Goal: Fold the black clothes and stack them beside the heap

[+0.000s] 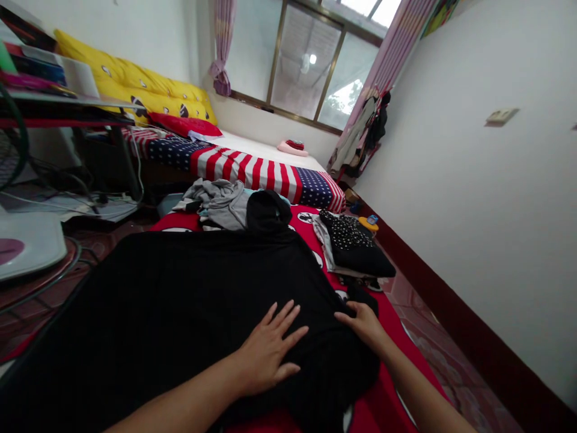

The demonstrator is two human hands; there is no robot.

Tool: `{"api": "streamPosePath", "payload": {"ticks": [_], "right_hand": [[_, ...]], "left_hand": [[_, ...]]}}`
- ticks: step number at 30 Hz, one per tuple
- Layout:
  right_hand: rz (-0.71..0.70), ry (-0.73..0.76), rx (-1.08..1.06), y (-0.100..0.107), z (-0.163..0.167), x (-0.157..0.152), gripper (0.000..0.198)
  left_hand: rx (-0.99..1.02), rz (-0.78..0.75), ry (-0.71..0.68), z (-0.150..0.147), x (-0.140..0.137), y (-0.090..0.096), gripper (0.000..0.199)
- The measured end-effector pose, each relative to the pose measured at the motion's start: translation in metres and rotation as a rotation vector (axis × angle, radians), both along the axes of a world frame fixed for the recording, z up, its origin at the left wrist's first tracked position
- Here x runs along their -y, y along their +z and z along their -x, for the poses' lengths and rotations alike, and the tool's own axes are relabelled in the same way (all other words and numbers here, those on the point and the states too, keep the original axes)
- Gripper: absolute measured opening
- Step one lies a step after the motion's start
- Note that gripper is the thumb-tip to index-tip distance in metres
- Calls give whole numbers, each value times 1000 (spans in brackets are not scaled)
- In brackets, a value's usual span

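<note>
The left hand [273, 349] lies wide open, fingers splayed, palm down on the black garment [189, 300]. The right hand [366, 325] rests at its right edge, half curled; I can't tell whether it pinches cloth. The garment spreads over red bedding [396, 367], hood pointing away from the person, its long axis unclear.

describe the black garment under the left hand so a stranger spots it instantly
Find the red cover in the foreground, nearer than the striped bed. Over it lies the garment, with the left hand on its cloth. Unlike the grey heap and folded stack beyond, it is plain black, spread wide.
</note>
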State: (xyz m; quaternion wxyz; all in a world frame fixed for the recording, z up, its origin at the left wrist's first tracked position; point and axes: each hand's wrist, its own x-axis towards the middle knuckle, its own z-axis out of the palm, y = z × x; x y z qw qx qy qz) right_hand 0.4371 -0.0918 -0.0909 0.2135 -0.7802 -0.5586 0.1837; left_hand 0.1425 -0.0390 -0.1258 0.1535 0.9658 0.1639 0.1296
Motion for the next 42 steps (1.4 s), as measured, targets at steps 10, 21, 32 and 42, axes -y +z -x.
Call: {"api": "streamPosePath", "payload": {"ticks": [10, 21, 32, 42], "right_hand": [[144, -44, 378, -5, -1, 21, 37], [-244, 379, 154, -7, 71, -39, 33], [-428, 293, 94, -39, 80, -56, 32], [-225, 260, 497, -66, 63, -57, 73]], "left_hand": [[-110, 235, -125, 28, 26, 31, 77], [-168, 95, 674, 187, 39, 27, 60], [-434, 233, 973, 257, 64, 76, 23], [-168, -65, 932, 188, -41, 23, 63]]}}
